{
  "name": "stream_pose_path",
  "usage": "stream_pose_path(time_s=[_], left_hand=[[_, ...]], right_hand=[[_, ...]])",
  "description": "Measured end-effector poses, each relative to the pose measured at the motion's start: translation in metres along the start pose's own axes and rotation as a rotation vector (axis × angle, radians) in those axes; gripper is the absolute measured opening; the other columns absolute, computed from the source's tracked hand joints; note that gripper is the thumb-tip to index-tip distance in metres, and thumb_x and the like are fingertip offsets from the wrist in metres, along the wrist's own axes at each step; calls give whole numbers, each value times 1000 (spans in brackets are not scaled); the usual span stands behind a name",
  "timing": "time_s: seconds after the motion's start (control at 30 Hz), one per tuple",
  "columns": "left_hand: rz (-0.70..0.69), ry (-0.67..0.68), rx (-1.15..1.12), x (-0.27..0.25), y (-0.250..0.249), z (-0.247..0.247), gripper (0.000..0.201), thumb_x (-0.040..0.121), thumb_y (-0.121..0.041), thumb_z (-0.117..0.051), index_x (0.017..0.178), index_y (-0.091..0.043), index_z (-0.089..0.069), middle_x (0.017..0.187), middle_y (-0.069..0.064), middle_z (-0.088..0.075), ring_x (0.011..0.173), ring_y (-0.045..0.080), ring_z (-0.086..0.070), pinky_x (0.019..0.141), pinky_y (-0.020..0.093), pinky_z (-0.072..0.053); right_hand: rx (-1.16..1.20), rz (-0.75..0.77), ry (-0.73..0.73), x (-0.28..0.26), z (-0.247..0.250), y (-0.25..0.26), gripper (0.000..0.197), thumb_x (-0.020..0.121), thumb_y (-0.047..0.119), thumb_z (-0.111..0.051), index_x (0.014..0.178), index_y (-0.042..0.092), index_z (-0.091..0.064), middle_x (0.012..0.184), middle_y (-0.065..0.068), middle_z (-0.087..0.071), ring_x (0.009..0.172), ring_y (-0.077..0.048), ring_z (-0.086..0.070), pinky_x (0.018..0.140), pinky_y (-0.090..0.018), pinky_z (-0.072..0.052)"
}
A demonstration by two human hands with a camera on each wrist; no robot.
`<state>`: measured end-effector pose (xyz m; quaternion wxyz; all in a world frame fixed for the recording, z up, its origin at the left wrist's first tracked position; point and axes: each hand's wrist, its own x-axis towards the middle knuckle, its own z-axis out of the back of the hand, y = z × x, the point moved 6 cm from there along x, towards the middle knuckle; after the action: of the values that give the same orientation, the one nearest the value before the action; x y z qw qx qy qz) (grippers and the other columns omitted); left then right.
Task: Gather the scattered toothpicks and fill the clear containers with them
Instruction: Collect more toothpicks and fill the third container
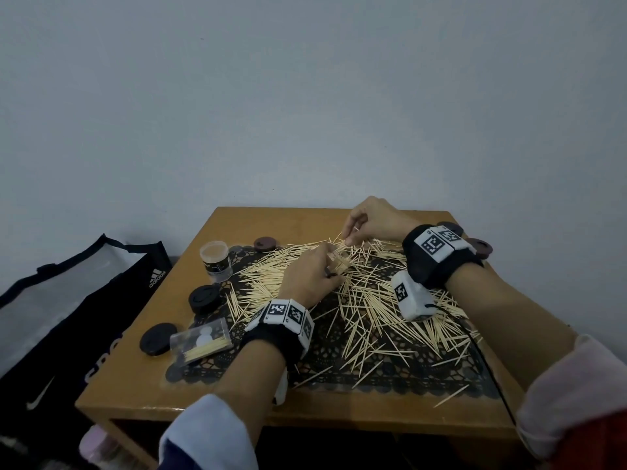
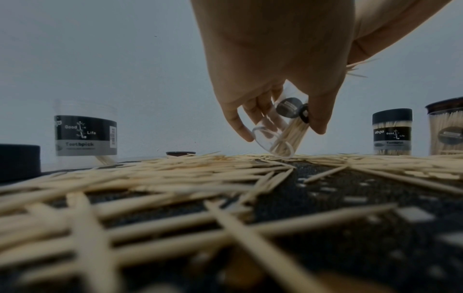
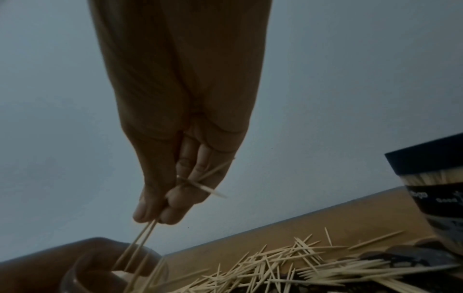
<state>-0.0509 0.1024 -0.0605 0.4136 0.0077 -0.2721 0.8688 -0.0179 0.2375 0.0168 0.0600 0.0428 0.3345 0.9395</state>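
Note:
Pale toothpicks (image 1: 373, 310) lie scattered over a black lace mat (image 1: 339, 371) on the wooden table. My left hand (image 1: 330, 264) grips a small clear container (image 2: 278, 136), tilted, partly filled with toothpicks, its base resting on the pile. Just beyond it my right hand (image 1: 349, 239) pinches a few toothpicks (image 3: 140, 243) between thumb and fingers, and their lower ends reach into the container's mouth (image 3: 100, 275). A loose pick (image 3: 208, 188) is caught across the right hand's fingers. Another labelled clear container (image 1: 217, 261) stands almost empty at the mat's far left.
Two filled, lidded containers (image 2: 392, 134) (image 2: 446, 128) stand at the table's far right. Black lids (image 1: 204, 299) (image 1: 156, 341), a brown lid (image 1: 265, 243) and a plastic toothpick pack (image 1: 202, 340) lie left of the mat. A black bag (image 1: 68, 317) sits beside the table.

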Motion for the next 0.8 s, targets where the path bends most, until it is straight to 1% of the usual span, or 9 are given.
stream_pose_path(time_s=[0.13, 0.2, 0.3, 0.4, 0.5, 0.57, 0.67, 0.77, 0.8], left_hand=[[-9, 22, -23, -1, -2, -1, 60, 84, -42, -72, 132, -20, -45, 119, 0, -64, 104, 19, -60, 86, 39, -50], [-7, 24, -26, -1, -2, -1, 61, 84, -42, -72, 133, -20, -44, 119, 0, -64, 104, 19, -60, 86, 39, -50], [-1, 15, -43, -2, -2, 0, 58, 84, -40, -72, 132, -21, -45, 116, -2, -64, 100, 16, -60, 84, 34, -49], [1, 2, -50, -2, -3, 1, 57, 85, -40, -72, 132, -21, -46, 114, -2, -64, 99, 16, -60, 84, 35, -50], [1, 4, -47, -2, -3, 1, 57, 85, -40, -71, 132, -21, -45, 114, -3, -63, 98, 16, -59, 84, 36, -50], [1, 6, -49, -2, -3, 1, 56, 85, -41, -71, 131, -22, -45, 113, -3, -64, 97, 16, -59, 85, 38, -51], [-2, 3, -48, -1, -3, 1, 56, 84, -40, -72, 130, -22, -45, 112, -2, -64, 96, 16, -60, 85, 39, -52], [5, -1, -52, -2, -3, 1, 57, 84, -40, -72, 131, -22, -45, 113, -3, -64, 97, 16, -59, 85, 36, -50], [7, -3, -57, -2, -3, 1, 58, 84, -41, -72, 132, -22, -45, 113, -2, -64, 97, 16, -60, 85, 36, -50]], right_hand=[[-43, -22, 139, -1, -14, 3, 13, 78, 7, -76, 90, 10, -73, 80, -8, -72, 67, -11, -64, 62, -22, -53], [-24, -28, 146, -1, -15, 3, 14, 82, 2, -71, 94, 9, -72, 85, -9, -71, 69, -10, -64, 62, -22, -52], [9, -32, 87, 0, -10, 2, 26, 83, -9, -64, 99, 9, -71, 87, -6, -70, 73, -12, -64, 65, -21, -53], [69, -32, -9, -1, -3, 2, 30, 79, -13, -66, 102, 6, -70, 90, -14, -72, 74, -17, -68, 67, -23, -56], [156, -40, -99, -4, 1, 2, 30, 77, -13, -69, 103, 3, -69, 88, -16, -71, 74, -22, -70, 67, -26, -59], [178, -38, -145, -6, 3, 3, 29, 76, -13, -70, 101, 2, -69, 88, -17, -72, 74, -23, -70, 69, -29, -60], [193, -24, -206, -8, 6, 5, 26, 74, -10, -74, 97, 2, -70, 84, -18, -72, 71, -24, -70, 68, -32, -60], [231, -19, -264, -9, 8, 7, 24, 73, -7, -77, 94, 1, -70, 79, -18, -72, 62, -18, -68, 63, -28, -59], [242, -21, -285, -10, 8, 8, 23, 72, -6, -78, 94, 1, -70, 76, -16, -71, 61, -19, -68, 63, -28, -59]])
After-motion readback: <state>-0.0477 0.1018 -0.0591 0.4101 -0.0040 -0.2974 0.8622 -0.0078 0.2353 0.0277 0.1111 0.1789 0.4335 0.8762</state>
